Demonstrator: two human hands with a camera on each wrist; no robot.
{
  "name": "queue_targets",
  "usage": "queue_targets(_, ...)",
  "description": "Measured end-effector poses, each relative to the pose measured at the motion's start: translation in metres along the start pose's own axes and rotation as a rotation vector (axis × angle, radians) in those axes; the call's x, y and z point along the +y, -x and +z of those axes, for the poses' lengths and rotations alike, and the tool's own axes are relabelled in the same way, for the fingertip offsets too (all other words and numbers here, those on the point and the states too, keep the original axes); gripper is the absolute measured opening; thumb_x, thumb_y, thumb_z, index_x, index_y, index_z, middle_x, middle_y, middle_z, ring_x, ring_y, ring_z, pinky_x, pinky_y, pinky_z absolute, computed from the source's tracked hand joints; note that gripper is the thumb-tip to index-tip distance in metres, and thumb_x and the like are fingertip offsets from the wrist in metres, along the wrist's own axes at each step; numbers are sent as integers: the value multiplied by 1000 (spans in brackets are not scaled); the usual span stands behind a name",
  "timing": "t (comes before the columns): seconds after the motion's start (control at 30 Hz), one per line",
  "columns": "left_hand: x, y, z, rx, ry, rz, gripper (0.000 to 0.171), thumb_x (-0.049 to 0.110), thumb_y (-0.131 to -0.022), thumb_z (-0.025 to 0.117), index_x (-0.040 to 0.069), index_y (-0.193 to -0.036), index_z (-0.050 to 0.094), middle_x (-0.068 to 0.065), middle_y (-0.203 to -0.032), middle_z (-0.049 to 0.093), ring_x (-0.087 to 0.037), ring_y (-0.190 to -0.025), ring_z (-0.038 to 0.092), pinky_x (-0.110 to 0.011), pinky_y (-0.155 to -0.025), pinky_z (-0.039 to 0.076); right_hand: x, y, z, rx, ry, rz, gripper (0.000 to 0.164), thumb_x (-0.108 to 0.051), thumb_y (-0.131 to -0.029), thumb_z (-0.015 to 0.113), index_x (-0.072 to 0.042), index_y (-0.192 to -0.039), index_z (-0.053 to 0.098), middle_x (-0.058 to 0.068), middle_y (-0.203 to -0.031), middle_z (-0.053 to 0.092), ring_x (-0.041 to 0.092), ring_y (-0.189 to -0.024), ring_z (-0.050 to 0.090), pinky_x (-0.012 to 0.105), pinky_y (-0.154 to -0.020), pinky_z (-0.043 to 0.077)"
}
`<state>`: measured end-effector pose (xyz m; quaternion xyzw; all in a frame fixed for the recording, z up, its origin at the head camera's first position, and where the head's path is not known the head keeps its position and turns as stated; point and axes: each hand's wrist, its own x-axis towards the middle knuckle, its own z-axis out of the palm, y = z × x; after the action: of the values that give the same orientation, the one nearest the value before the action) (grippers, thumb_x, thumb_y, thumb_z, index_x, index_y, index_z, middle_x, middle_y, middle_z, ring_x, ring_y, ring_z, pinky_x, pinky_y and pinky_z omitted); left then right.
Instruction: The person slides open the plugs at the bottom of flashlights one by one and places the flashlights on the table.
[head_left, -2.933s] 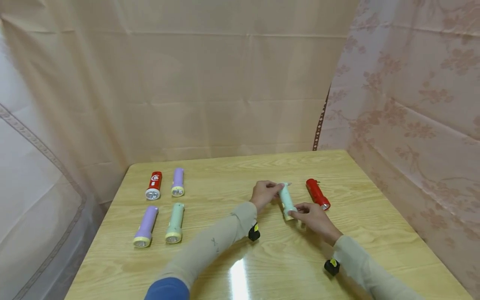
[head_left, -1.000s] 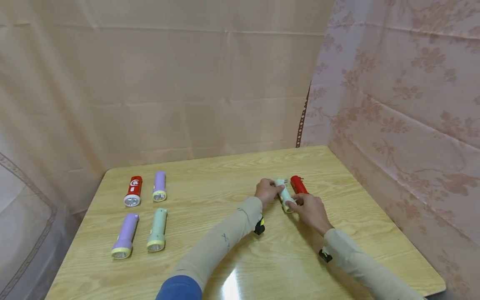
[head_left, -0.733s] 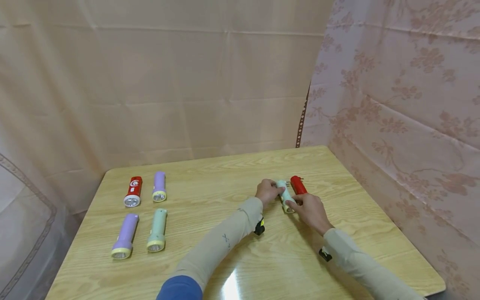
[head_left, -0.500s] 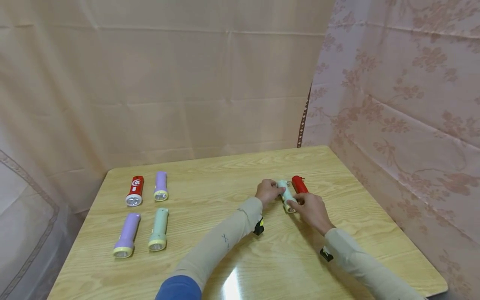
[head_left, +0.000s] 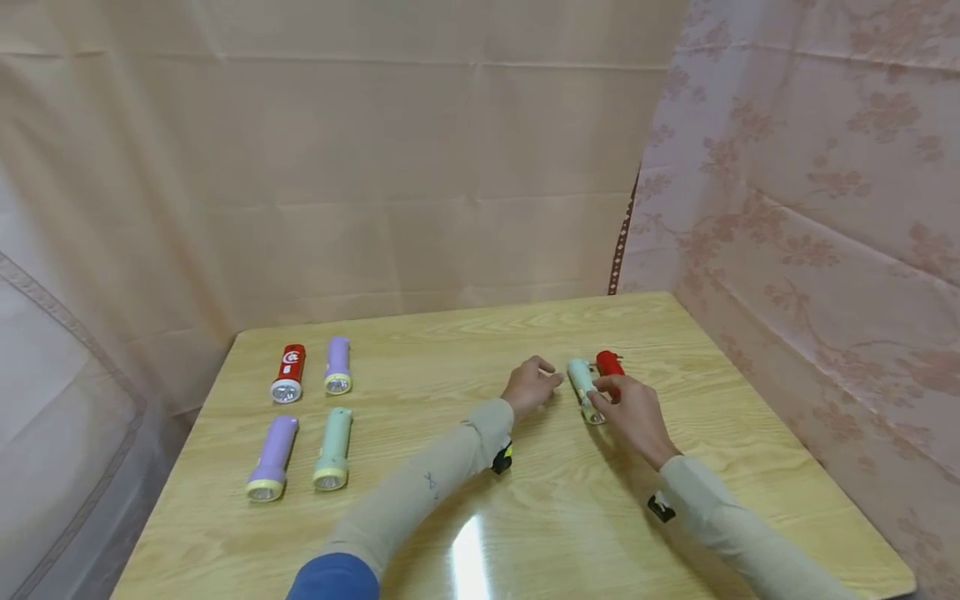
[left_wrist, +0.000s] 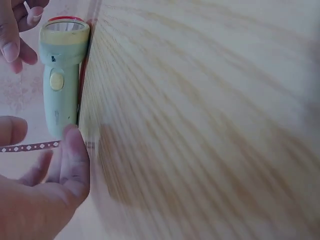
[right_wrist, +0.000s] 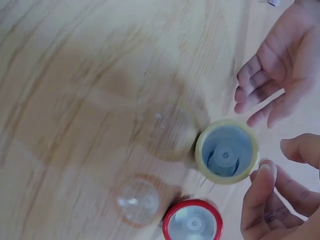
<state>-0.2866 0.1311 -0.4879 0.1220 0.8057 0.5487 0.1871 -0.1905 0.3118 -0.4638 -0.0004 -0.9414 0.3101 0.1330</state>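
Note:
A mint-green flashlight [head_left: 581, 379] with a yellow head lies on the wooden table at the right, lens end toward me. Close along its right side lies a red flashlight [head_left: 608, 363], its front part hidden behind my right hand. My left hand [head_left: 531, 387] is just left of the mint flashlight, fingers loosely bent, holding nothing. Over the lens end hovers my right hand [head_left: 634, 417], thumb and fingers spread apart. In the left wrist view the mint flashlight [left_wrist: 64, 82] stands free of both hands' grip, its switch showing. The right wrist view shows both lens ends, a yellow rim [right_wrist: 201, 160] and a red rim [right_wrist: 218, 220].
Toward the left of the table [head_left: 450, 350] lie a red flashlight [head_left: 292, 364], a small purple one [head_left: 338, 358], a larger purple one [head_left: 277, 446] and another mint one [head_left: 334, 442]. A beige curtain [head_left: 412, 167] hangs behind; a flowered curtain [head_left: 810, 208] lines the right side.
Both hands held the mint flashlight and brought it right, beside the red one. Now they have let go; the left hand has drawn back left. The head view has shifted slightly.

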Motion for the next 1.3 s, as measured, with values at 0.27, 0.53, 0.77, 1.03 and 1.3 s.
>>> queue_targets(0.27,-5,22,-27,-85,-9,113,31,40,-104,61,11,-114,66,-13,-105,72,-27,-91,70,-39,-72,59,-12,-1,9,-36,-70,-28,24,-23,-97,73,-5,-114,74,8,-103,75,21,-84,71,31,-67,56)
queue_targets(0.53,-14,49,-51,-153,3,138,39,47,-104,58,11,-118,65,-10,-111,70,-27,-97,70,-41,-82,59,-26,-1,20,-76,-99,-52,24,-28,-99,71,-8,-112,75,1,-94,73,16,-79,67,29,-68,54)
queue_targets(0.77,-25,72,-74,-188,14,144,40,49,-105,56,12,-120,65,-13,-114,69,-30,-100,69,-42,-85,59,-38,8,31,-156,-121,-56,25,-31,-100,70,-10,-112,75,-2,-94,72,13,-78,63,29,-69,52)
queue_targets(1.03,-31,96,-90,-192,42,132,45,44,-106,56,4,-125,64,-10,-112,69,-32,-101,68,-48,-89,57,-55,19,42,-233,-148,-70,25,-34,-100,70,-12,-112,75,-5,-94,72,11,-75,61,26,-65,50)
queue_targets(1.3,-36,117,-95,-188,52,120,44,48,-105,58,8,-121,66,-9,-109,69,-28,-98,68,-48,-87,57,-67,27,57,-305,-177,-119,25,-34,-99,71,-12,-111,74,-7,-93,73,9,-71,59,25,-61,49)
